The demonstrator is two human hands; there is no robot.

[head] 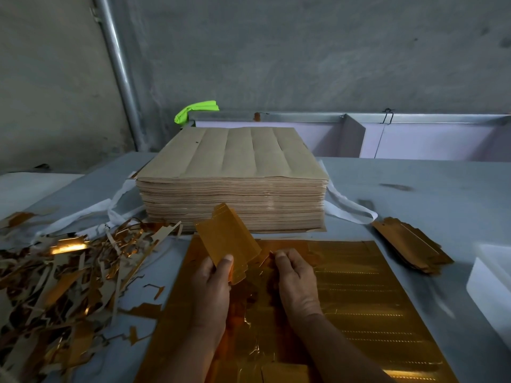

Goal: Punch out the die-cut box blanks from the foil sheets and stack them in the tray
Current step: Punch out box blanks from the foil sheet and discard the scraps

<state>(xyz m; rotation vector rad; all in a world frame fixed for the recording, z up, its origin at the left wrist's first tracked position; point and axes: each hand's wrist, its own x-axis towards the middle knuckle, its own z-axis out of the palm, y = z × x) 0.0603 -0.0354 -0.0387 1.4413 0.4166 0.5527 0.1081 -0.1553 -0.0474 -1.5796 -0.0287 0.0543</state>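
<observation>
Hands lift one gold blank in front of the stack

The grey surface point(414, 189) carries a tall stack point(232, 178) of brown sheets. Directly in front of the stack lies a gold foil sheet point(359, 299), and to the front-left of the stack is a heap of scraps point(55, 272). A white tray point(489, 280) is far to the front-right of the stack, with a small pile of blanks point(412, 247) between the two. Just before the stack's front face, the left hand point(213, 283) grips a blank point(226, 239), held up and tilted. The right hand point(296, 277), close beside it, pinches a foil bit point(266, 257) at the lower edge of the blank.
</observation>
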